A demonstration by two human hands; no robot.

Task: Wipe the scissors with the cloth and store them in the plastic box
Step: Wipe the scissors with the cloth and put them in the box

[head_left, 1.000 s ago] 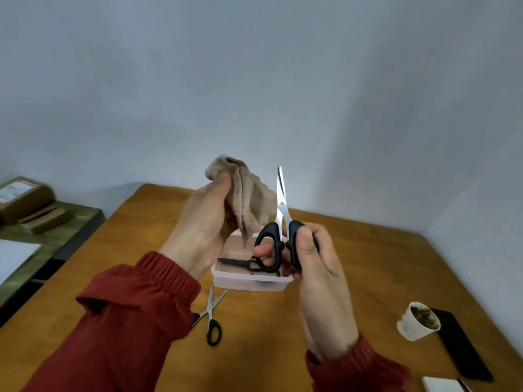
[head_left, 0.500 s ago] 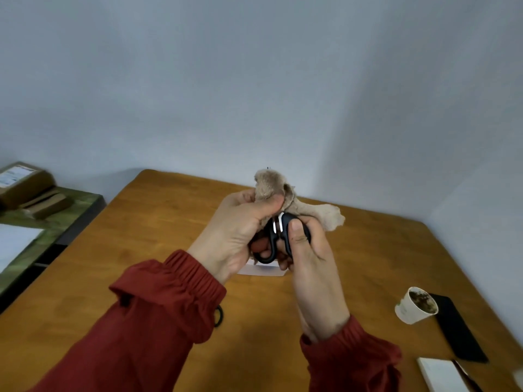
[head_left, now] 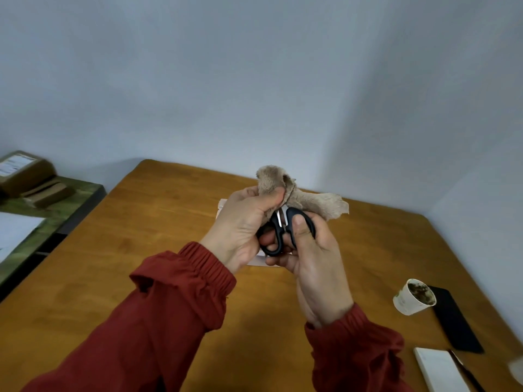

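Presently the right hand grips the stiff scissors by their black loops; the left hand pinches soft cloth round the blades

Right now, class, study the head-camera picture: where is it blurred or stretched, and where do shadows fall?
Head view: the light is soft and even, with no glare; wide-angle stretch enlarges the sleeves near the bottom edge; the cardboard box at the left margin is smeared; the scissors and cloth at centre are fairly sharp; a faint shadow lies on the table beneath the sleeves.
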